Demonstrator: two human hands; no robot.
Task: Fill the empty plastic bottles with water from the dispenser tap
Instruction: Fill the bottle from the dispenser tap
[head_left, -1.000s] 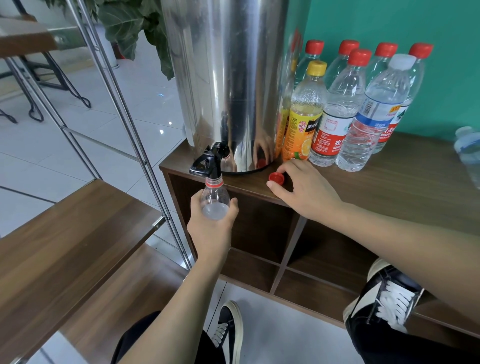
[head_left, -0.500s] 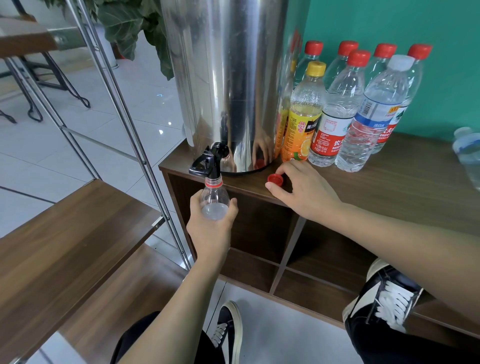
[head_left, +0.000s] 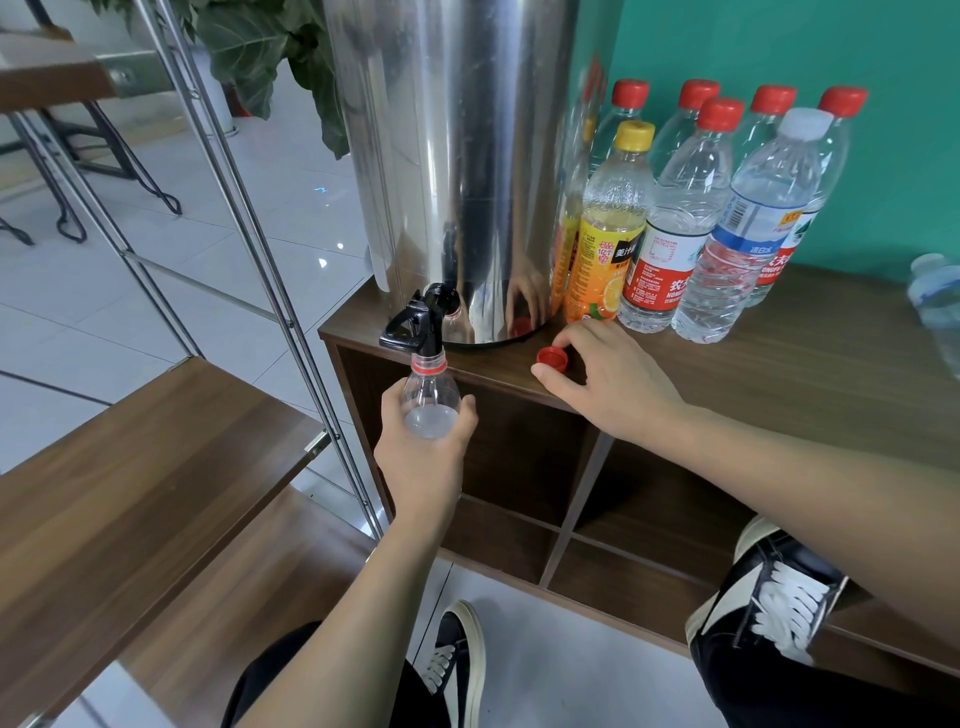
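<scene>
A steel water dispenser (head_left: 457, 156) stands on the wooden cabinet (head_left: 831, 364), its black tap (head_left: 421, 325) jutting over the front edge. My left hand (head_left: 421, 457) grips a clear uncapped bottle (head_left: 430, 395) with a red neck ring. The bottle's mouth is right under the tap and water stands high in it. My right hand (head_left: 608, 384) rests on the cabinet top, with thumb and forefinger curled round a red cap (head_left: 551, 357) that lies on the wood.
Several capped bottles (head_left: 727, 208) stand in a cluster to the right of the dispenser, one with an orange label (head_left: 602, 254). Another bottle (head_left: 935, 296) lies at the right edge. A metal-framed wooden shelf (head_left: 130, 467) is close on the left. My shoes are below.
My right hand has shifted slightly around the red cap on the cabinet top. My left hand and the bottle have stayed under the tap.
</scene>
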